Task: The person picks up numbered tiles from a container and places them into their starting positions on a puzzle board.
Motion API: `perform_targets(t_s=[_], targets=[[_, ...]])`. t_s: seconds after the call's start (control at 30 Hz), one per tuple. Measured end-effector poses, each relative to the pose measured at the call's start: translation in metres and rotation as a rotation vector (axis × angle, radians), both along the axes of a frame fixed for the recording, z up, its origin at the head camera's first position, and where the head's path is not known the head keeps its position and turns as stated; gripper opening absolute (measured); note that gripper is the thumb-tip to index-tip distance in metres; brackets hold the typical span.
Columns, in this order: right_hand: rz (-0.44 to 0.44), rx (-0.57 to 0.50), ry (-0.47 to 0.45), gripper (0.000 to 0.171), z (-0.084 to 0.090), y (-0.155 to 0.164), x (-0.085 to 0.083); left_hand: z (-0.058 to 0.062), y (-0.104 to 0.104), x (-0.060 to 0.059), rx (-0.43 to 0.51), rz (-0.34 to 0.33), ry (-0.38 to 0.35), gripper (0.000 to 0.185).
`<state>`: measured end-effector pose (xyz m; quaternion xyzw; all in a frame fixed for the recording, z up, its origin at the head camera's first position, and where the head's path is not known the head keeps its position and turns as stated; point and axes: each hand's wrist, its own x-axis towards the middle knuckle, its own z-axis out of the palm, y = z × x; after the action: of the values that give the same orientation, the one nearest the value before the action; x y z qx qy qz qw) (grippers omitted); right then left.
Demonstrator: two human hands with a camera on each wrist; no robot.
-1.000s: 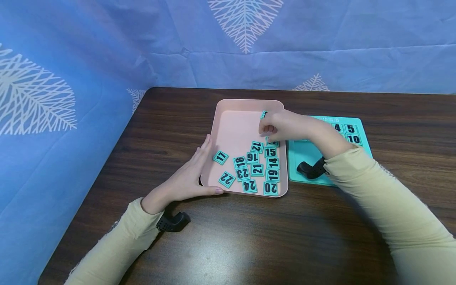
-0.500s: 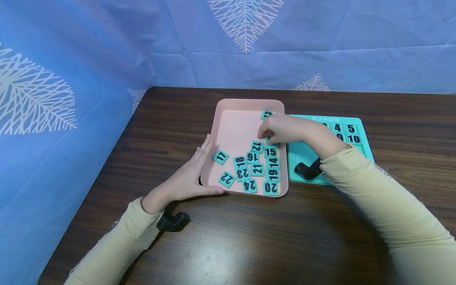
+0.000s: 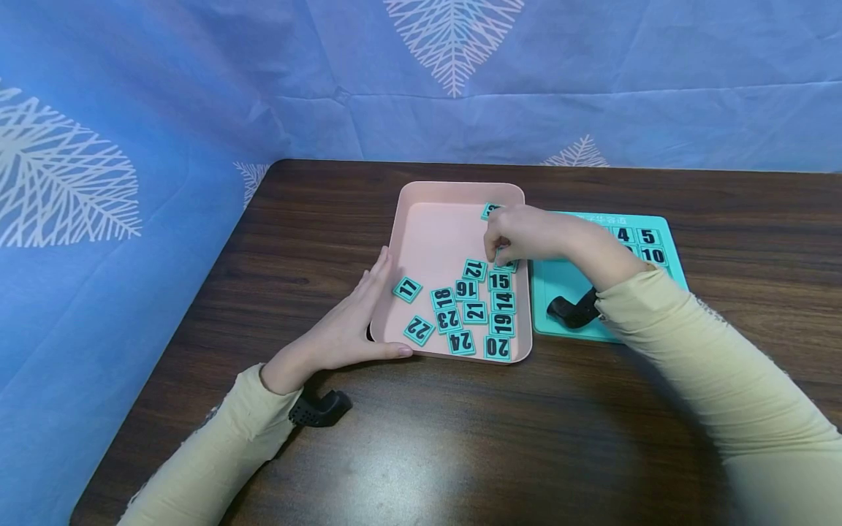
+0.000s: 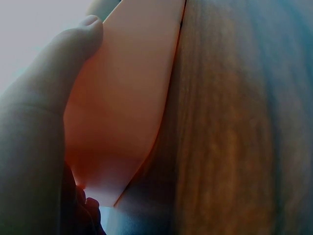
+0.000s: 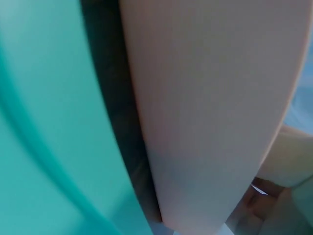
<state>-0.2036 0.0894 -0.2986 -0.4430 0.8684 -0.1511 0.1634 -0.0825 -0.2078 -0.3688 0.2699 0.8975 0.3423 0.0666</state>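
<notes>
The pink tray (image 3: 430, 234) is steadied at its nine o'clock edge by the flat, straight-fingered left hand (image 3: 342, 332), so it cannot slide. A teal number tile (image 3: 505, 264) at three o'clock, above tile 15 (image 3: 499, 281), is pinched by the right hand (image 3: 526, 234).

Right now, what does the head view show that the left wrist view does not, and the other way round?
Only the head view shows the teal square number tiles, the teal puzzle board and the right hand, fingers curled over a tile I cannot read.

Only the left wrist view shows, from close, the thumb pressed on the tray's outer wall.

Both show the left hand, the shallow pink plastic tray and the dark wooden table.
</notes>
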Motion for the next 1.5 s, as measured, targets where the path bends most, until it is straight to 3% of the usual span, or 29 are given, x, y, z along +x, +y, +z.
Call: perform_targets(t_s=[0.33,0.5,0.6,0.9,1.3,1.5], targets=[[-0.038,-0.052,0.003,0.016,0.010,0.003,0.005,0.000,0.000,-0.001,-0.008,-0.011,0.015,0.121],[-0.072,-0.080,0.036,0.007,0.015,0.008,0.008,0.000,0.000,-0.001,-0.005,-0.013,0.015,0.121],[-0.091,-0.069,0.051,0.018,0.019,0.012,0.012,0.000,0.000,-0.001,-0.006,-0.012,0.011,0.121],[-0.190,-0.097,0.067,0.017,0.025,0.030,0.023,0.000,0.000,0.000,-0.014,0.007,-0.006,0.121],[-0.342,-0.139,0.111,0.024,0.019,0.066,0.037,0.001,0.001,0.001,-0.017,0.017,-0.022,0.121],[-0.379,-0.083,0.104,0.022,0.017,0.080,0.039,0.002,0.001,0.001,-0.025,0.017,-0.020,0.121]])
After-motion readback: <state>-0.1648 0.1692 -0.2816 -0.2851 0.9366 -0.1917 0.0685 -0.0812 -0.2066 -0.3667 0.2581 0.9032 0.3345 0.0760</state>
